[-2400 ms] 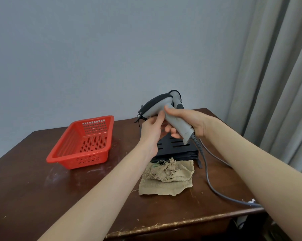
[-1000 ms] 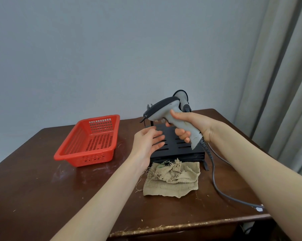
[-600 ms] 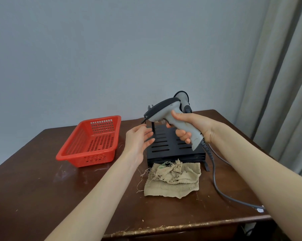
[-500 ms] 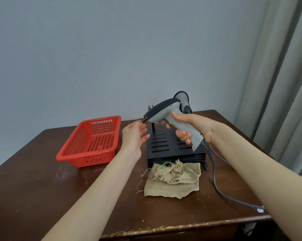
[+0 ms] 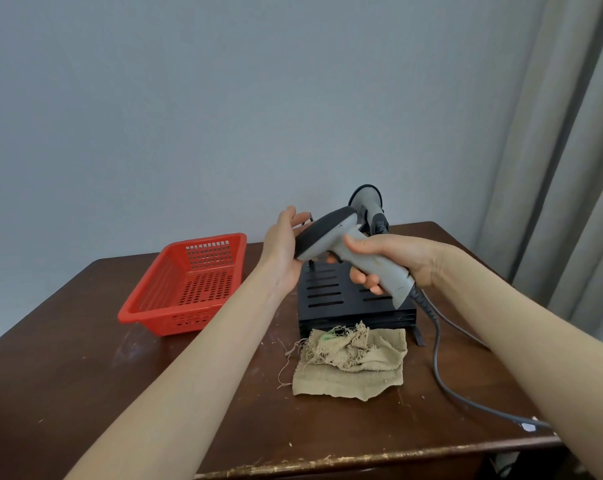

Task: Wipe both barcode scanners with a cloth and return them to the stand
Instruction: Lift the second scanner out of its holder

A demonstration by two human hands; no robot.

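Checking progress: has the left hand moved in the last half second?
Yes. The left hand went rightward, from beside the black stand to over its left edge, against the held scanner.

basket [image 5: 185, 289] left of stand [image 5: 345, 299], cloth [image 5: 353, 367] before it, on table [image 5: 85, 393]

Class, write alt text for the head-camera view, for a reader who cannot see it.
A right hand grips a grey corded barcode scanner with a black head; the open left hand touches that head. Below, on a dark wooden table: a black slotted stand holding a second scanner, a frayed beige cloth before it, a red plastic basket beside it.
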